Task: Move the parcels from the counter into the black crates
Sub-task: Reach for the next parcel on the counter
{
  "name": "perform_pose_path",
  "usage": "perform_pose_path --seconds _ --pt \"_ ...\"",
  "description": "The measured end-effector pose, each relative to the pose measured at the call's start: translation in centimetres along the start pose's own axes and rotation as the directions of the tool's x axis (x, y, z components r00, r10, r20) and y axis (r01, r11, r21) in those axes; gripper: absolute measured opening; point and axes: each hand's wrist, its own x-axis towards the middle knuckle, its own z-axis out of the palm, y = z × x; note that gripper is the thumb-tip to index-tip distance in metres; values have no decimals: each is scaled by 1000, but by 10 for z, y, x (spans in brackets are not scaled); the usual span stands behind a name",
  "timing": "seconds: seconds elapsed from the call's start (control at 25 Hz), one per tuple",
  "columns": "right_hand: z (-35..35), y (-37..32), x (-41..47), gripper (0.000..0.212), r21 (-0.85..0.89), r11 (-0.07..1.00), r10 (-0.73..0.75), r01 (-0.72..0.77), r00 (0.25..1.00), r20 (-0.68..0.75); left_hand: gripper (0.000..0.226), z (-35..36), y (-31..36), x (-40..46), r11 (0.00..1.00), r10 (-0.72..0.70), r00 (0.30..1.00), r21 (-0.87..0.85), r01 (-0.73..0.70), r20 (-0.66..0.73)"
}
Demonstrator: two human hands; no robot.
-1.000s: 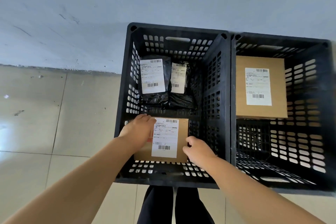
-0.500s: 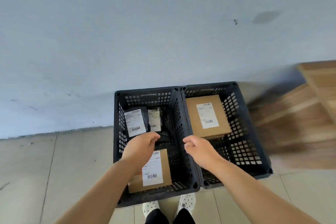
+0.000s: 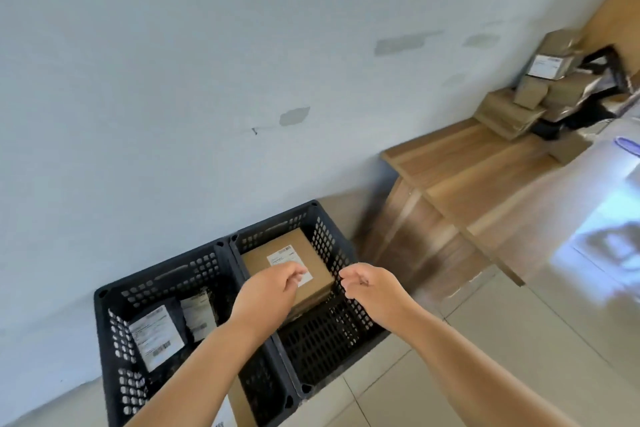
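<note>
Overhead, both empty: left hand (image 3: 268,291) and right hand (image 3: 369,284), fingers loosely curled, above two black crates (image 3: 221,291) flush against the wall (image 3: 173,80). Inside: one brown box (image 3: 294,263) right; two black bags (image 3: 162,329), another box (image 3: 239,402) left. Beyond open tiled floor (image 3: 519,340), stacked parcels (image 3: 540,94) on the wooden counter (image 3: 485,170).

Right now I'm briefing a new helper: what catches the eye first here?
Two bare hands, left hand and right hand, hang empty above two black crates on the floor by the wall. The right-side crate holds a labelled cardboard box. At far right, a pile of parcels waits on the wooden counter.
</note>
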Motion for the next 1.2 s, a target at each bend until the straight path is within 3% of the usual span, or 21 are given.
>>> perform_pose_path --seconds 0.32,0.68,0.92,1.2 --pt "-140 89 -61 27 159 987 35 -6 983 -178 38 66 144 19 987 146 989 60 -148 26" --pt "-335 218 -108 26 111 985 -96 136 948 -303 38 181 346 54 955 293 950 83 -285 -108" --pt "-430 264 -107 27 124 979 -117 162 945 -307 33 237 416 93 953 288 956 116 -281 -48" --pt "-522 309 -46 22 85 984 -122 156 942 -312 31 289 482 189 935 326 945 138 -326 24"
